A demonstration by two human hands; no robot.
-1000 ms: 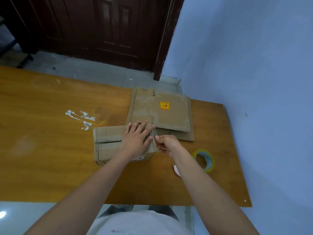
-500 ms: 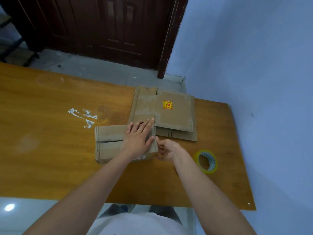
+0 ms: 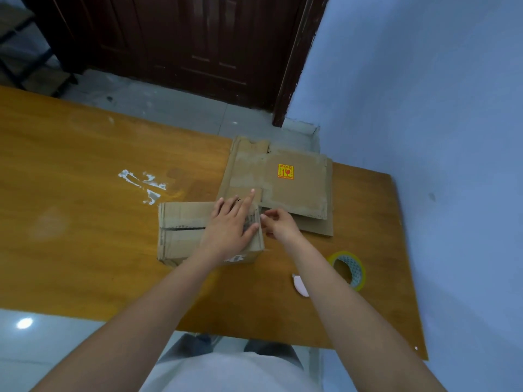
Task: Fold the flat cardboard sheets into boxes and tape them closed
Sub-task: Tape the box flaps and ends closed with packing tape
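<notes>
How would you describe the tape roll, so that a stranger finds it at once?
Start at the orange table and go to its right end, near the blue wall. The tape roll lies flat there, beside the right forearm. It is the only ring: yellow rim, hollow middle.

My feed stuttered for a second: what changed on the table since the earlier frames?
Little moved. The right hand shifted slightly along the right end of the brown cardboard box, fingers working there. The left hand stays pressed flat on the box top. The flat cardboard sheets, yellow-rimmed tape roll and box kept their places.
</notes>
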